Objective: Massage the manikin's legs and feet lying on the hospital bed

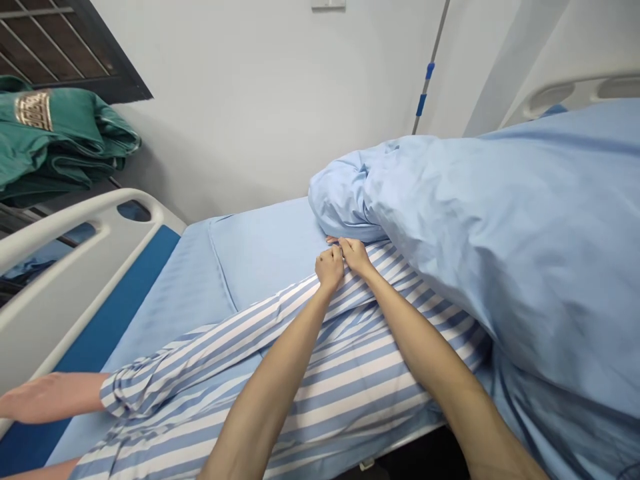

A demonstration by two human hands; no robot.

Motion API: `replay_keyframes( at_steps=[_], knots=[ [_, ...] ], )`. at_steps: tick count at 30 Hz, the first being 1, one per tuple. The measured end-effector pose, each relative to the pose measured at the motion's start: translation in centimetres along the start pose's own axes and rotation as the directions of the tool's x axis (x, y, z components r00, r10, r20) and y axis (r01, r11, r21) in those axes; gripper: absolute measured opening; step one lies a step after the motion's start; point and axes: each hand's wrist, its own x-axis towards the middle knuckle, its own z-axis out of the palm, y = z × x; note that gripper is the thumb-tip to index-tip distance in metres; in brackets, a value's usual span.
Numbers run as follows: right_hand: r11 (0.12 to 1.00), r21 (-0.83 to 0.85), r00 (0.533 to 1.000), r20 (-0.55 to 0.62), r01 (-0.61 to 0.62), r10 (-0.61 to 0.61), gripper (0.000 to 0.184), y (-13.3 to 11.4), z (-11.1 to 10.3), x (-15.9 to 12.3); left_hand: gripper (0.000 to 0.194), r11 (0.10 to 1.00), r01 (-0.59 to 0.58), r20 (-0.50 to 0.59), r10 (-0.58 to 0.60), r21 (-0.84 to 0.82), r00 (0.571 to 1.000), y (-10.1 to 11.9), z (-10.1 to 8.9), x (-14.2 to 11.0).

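The blue-and-white striped patient gown [350, 380] lies across the hospital bed [200, 293]. Its sleeve [210, 350] runs on a long diagonal from the cuff at lower left up to the hands at centre, and its body spreads below and right of them. The top edge of the gown sits right at the hands.

Left hand [329, 268] and right hand [356, 257] are side by side, close to touching, both at that top edge. Fingers [346, 247] on both hands are curled closed on the striped cloth, apparently pinching it; the exact fold is hidden. Both forearms come in from the bottom of the view and converge there.

A person's bare forearm [50, 398] sticks out of the cuff at lower left, toward the bed's white side rail [65, 267] with its blue panel [105, 353].

Just beyond the hands is the light-blue bed sheet [265, 250]. A bunched light-blue quilt [500, 227] covers the right side and touches the gown. Folded green cloth [55, 137] with a gold patterned label [34, 110] sits far left, under a dark window grille [60, 47]. Behind: white wall [250, 100], metal pole with blue clips [427, 70].
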Motion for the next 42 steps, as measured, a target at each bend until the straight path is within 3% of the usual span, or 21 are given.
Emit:
replay_keyframes(
  at_steps=[3,5,11,14,16,18,20,24,26,28,29,31,33,36,37,39,42],
  knots=[
    [0.990,0.141,0.999,-0.043,-0.012,0.018,0.049,0.5,-0.2,0.5,0.050,0.976,0.011,-0.016,-0.014,-0.217,1.000,1.6,0.5,0.7],
    [0.975,0.220,0.998,-0.060,-0.015,0.029,0.049,0.7,-0.4,0.8,0.050,0.964,0.026,-0.029,-0.035,-0.264,0.999,2.6,1.0,0.9],
    [0.940,0.337,0.995,-0.060,-0.050,0.074,0.047,0.5,-0.3,1.0,0.046,0.990,0.067,0.022,-0.070,0.124,0.997,2.7,1.7,-0.3],
    [0.982,0.189,0.996,-0.083,-0.022,0.038,0.048,-0.3,-0.8,0.6,0.048,0.972,0.065,0.065,-0.082,0.226,0.994,2.6,1.5,-0.7],
    [0.998,-0.049,0.994,-0.102,0.028,-0.032,0.044,-0.9,-1.5,0.3,0.049,0.966,0.064,0.097,-0.091,0.250,0.991,2.7,1.2,-0.8],
    [0.947,-0.311,0.989,-0.095,0.076,-0.110,0.037,-1.2,-2.3,0.3,0.048,0.968,0.053,0.127,-0.086,0.244,0.988,2.7,1.1,-0.9],
    [0.884,-0.458,0.984,-0.095,0.091,-0.150,0.035,-0.8,-2.9,0.4,0.046,0.975,0.057,0.125,-0.085,0.215,0.989,2.8,1.4,-1.0],
    [0.921,-0.387,0.979,-0.165,0.044,-0.116,0.047,1.3,-3.4,1.0,0.045,0.996,0.053,0.106,-0.060,0.065,0.992,2.4,2.1,-0.9],
    [0.942,-0.333,0.980,-0.168,0.045,-0.106,0.050,2.3,-3.3,1.1,0.047,0.999,0.030,0.126,-0.025,-0.041,0.992,1.4,1.2,-0.5],
    [0.946,-0.320,0.982,-0.156,0.052,-0.107,0.048,2.7,-3.3,1.1,0.051,0.992,0.049,0.134,-0.033,-0.118,0.990,-0.7,-1.9,-0.2],
    [0.942,-0.333,0.983,-0.152,0.046,-0.102,0.047,2.7,-3.3,1.0,0.053,0.988,0.069,0.131,-0.051,-0.135,0.990,-2.2,-4.4,-0.1],
    [0.922,-0.386,0.986,-0.149,0.015,-0.078,0.046,2.6,-3.2,0.9,0.053,0.987,0.107,0.122,-0.093,-0.117,0.988,-6.1,-11.1,-0.5],
    [0.892,-0.452,0.988,-0.146,-0.020,-0.052,0.044,2.4,-3.1,0.8,0.053,0.987,0.158,0.050,-0.157,-0.013,0.986,-10.6,-18.9,-1.4],
    [0.852,-0.521,0.989,-0.147,-0.052,-0.030,0.046,2.0,-2.8,0.5,0.050,0.955,0.274,-0.241,-0.242,0.114,0.940,-17.3,-28.8,-3.7],
    [0.839,-0.541,0.989,-0.147,-0.057,-0.028,0.047,1.9,-2.8,0.4,0.049,0.938,0.305,-0.274,-0.252,0.168,0.928,-19.3,-30.8,-4.6],
    [0.804,-0.591,0.990,-0.141,-0.064,-0.025,0.047,1.7,-2.7,0.2,0.049,0.875,0.343,-0.272,-0.257,0.342,0.927,-22.4,-32.7,-6.2],
    [0.707,-0.702,0.995,-0.098,-0.089,0.028,0.038,0.9,-2.8,-0.1,0.045,0.763,0.352,-0.240,-0.260,0.543,0.935,-24.8,-31.9,-7.5]
  ],
)
